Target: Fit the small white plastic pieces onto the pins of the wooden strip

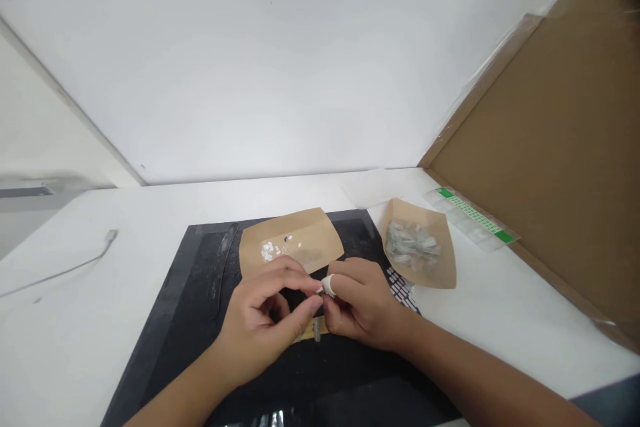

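Observation:
Over the black mat (165, 320), both hands meet fingertip to fingertip. My left hand (260, 313) is closed in a pinch of thumb and index finger at a tiny shiny piece, too small to name. My right hand (365, 303), with a white covering (328, 285) on one fingertip, is closed on the same spot from the right; what its fingers hold is mostly hidden. Just below the fingertips, a yellowish strip (306, 333) lies on the mat with a small clear piece (317, 331) on it, partly covered by the hands.
Behind the hands lies a brown paper tray (313, 230) with small white pieces (270, 251). Another brown tray (445, 267) holds clear packets (413, 243). A sheet of pale labels (403, 290), a green-edged plastic sleeve (473, 217), a cable (75, 272) and a cardboard wall (560, 147) surround them.

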Motion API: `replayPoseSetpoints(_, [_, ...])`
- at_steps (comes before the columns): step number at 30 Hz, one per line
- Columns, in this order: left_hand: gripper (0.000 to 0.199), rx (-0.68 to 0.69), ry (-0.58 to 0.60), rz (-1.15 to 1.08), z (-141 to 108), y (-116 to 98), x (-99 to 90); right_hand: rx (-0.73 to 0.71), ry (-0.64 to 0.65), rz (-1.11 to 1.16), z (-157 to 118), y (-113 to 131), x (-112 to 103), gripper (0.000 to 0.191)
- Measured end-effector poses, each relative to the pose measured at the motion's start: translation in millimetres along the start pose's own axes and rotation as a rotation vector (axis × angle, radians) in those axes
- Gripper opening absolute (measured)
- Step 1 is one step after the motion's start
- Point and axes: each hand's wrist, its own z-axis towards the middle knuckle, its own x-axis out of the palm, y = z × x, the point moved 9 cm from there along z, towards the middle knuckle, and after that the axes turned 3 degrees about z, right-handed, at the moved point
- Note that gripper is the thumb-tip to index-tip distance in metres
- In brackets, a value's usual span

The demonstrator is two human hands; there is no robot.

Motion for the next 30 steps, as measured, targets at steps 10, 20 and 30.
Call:
replayPoseSetpoints(10, [0.008, -0.02, 0.126, 0.05, 5, -2, 5.1, -0.064, -0.005, -0.034, 0, 8, -1, 0.029])
replayPoseSetpoints(20, [0.017, 0.29, 0.064, 0.331, 1, -24, 4.3, -0.046, -0.017, -0.005, 0, 3, 0, 0.028])
replayPoseSetpoints(30, [0.017, 0.426, -0.012, 0.367, 0, -40, 4.0, 0.019, 0.001, 0.024, -4, -2, 4, 0.03])
